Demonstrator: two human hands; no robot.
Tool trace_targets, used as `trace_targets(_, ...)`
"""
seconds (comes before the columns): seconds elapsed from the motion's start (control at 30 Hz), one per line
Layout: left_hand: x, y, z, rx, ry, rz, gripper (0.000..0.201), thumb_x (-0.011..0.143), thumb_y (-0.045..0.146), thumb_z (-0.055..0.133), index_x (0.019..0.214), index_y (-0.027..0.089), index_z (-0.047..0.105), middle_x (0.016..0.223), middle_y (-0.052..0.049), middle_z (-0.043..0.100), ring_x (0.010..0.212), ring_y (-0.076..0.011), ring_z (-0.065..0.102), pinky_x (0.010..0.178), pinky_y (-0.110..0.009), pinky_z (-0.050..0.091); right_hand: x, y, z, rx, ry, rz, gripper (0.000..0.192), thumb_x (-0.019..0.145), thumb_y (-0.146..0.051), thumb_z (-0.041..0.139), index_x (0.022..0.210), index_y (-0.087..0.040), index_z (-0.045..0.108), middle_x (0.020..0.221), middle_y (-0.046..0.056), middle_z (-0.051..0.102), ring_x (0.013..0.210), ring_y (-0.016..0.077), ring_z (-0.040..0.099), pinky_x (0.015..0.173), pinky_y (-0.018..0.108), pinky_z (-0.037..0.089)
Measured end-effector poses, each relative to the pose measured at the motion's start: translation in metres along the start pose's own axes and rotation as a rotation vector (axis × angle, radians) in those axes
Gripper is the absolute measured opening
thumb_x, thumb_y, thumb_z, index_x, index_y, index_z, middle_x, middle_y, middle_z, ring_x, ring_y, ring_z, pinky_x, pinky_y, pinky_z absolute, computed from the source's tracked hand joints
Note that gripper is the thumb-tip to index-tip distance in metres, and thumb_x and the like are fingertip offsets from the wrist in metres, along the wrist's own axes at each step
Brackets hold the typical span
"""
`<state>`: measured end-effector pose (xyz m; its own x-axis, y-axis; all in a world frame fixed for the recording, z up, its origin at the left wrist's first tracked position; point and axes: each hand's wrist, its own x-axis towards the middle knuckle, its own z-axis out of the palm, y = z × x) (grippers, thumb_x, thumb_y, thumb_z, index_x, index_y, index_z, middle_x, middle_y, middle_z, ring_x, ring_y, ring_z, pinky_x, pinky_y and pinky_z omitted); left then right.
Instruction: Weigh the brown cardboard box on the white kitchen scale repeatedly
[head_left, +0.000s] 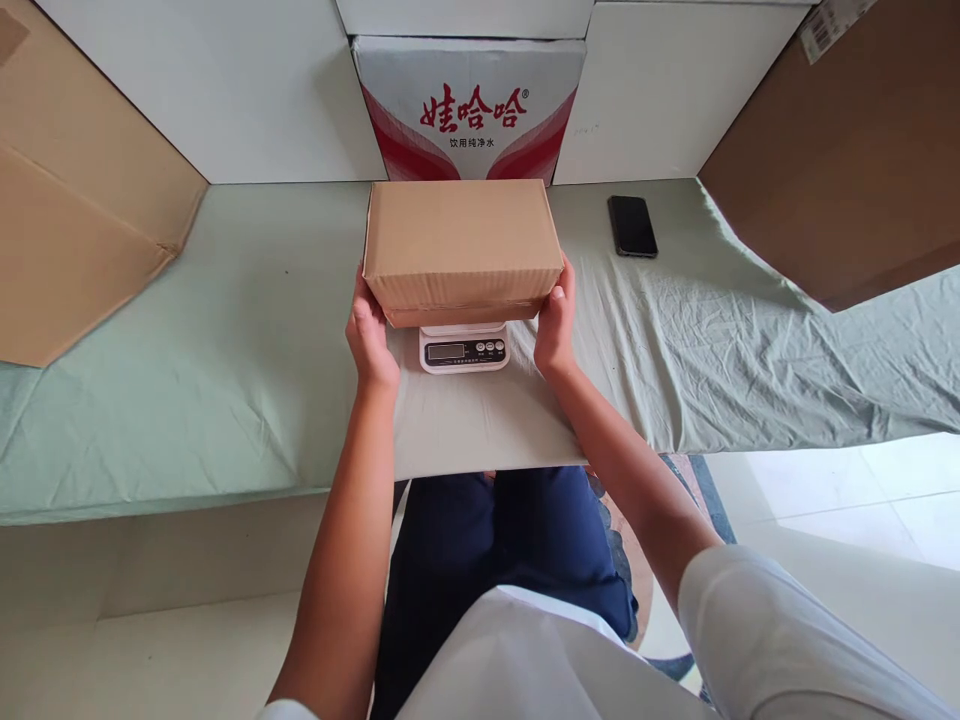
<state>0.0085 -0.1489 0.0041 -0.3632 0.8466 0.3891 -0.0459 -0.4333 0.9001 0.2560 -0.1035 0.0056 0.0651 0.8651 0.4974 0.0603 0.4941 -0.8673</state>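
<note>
Counting items on the green cloth (225, 380): one closed cardboard box (461, 240), one small white kitchen scale (463, 348), one black phone (632, 226), one red-and-white printed carton (469, 105). The cardboard box sits over the scale, covering its platform, so only the scale's front strip with display and buttons shows; whether the box rests fully on it cannot be told. The printed carton stands directly behind the box, against white panels. The phone lies flat on the cloth, to the right of the box and well apart from it. Two large brown cardboard sheets lean in, one far left of the box, one far right. The left hand (370, 338) presses the box's left lower edge, fingers curled against the side, thumb up. The right hand (556, 325) mirrors it on the right lower edge, fingers closed around the corner. Both forearms reach forward over the cloth's near edge.
</note>
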Motion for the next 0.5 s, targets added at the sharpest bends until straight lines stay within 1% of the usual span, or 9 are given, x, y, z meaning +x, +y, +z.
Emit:
trace_targets(0.07, -0.003, 0.002, 0.000, 0.002, 0.004, -0.019, 0.083, 0.086, 0.087, 0.041, 0.145, 0.031, 0.058, 0.161, -0.008, 0.051, 0.155, -0.0298, 0.042, 0.128, -0.046, 0.035, -0.001, -0.002, 0.000, -0.027, -0.023, -0.018, 0.077, 0.091, -0.083, 0.025, 0.155, -0.039, 0.032, 0.159, 0.002, 0.044, 0.154, 0.0329, 0.040, 0.129, 0.061, 0.035)
trace_targets(0.17, -0.005, 0.003, 0.001, 0.031, 0.000, -0.017, 0.084, 0.086, 0.087, 0.040, 0.144, 0.028, 0.060, 0.156, -0.010, 0.056, 0.151, -0.0312, 0.047, 0.124, -0.045, 0.040, -0.002, -0.009, 0.002, -0.058, -0.046, -0.024, 0.076, 0.093, -0.081, 0.023, 0.157, -0.040, 0.028, 0.159, 0.002, 0.043, 0.153, 0.0314, 0.040, 0.128, 0.061, 0.037)
trace_targets(0.23, -0.006, 0.003, 0.003, 0.055, -0.013, 0.002, 0.083, 0.087, 0.085, 0.041, 0.143, 0.027, 0.060, 0.151, -0.011, 0.060, 0.148, -0.0319, 0.051, 0.120, -0.043, 0.044, -0.003, -0.017, 0.004, -0.046, -0.047, -0.001, 0.075, 0.093, -0.082, 0.029, 0.156, -0.040, 0.030, 0.158, 0.003, 0.045, 0.153, 0.0313, 0.040, 0.128, 0.060, 0.038)
trace_targets(0.37, -0.008, 0.004, 0.006, 0.086, -0.024, 0.032, 0.077, 0.091, 0.081, 0.042, 0.142, 0.025, 0.061, 0.140, -0.012, 0.067, 0.145, -0.0310, 0.055, 0.117, -0.042, 0.046, -0.006, -0.029, 0.007, 0.014, -0.060, 0.037, 0.075, 0.090, -0.082, 0.040, 0.149, -0.036, 0.039, 0.150, 0.006, 0.052, 0.149, 0.0323, 0.046, 0.127, 0.059, 0.041)
trace_targets(0.43, -0.005, 0.005, 0.006, 0.086, -0.028, 0.035, 0.076, 0.092, 0.080, 0.041, 0.141, 0.025, 0.061, 0.137, -0.012, 0.068, 0.144, -0.0308, 0.056, 0.117, -0.042, 0.046, -0.003, -0.029, 0.007, 0.016, -0.056, 0.029, 0.076, 0.089, -0.082, 0.040, 0.149, -0.035, 0.039, 0.149, 0.007, 0.053, 0.149, 0.0322, 0.046, 0.126, 0.059, 0.042)
trace_targets(0.5, 0.006, 0.008, 0.007, 0.094, -0.030, 0.046, 0.078, 0.091, 0.081, 0.041, 0.140, 0.024, 0.061, 0.138, -0.013, 0.067, 0.144, -0.0309, 0.055, 0.119, -0.043, 0.045, 0.008, -0.026, 0.008, -0.001, -0.053, 0.002, 0.079, 0.089, -0.085, 0.037, 0.152, -0.038, 0.036, 0.151, 0.005, 0.052, 0.151, 0.0320, 0.044, 0.127, 0.059, 0.041)
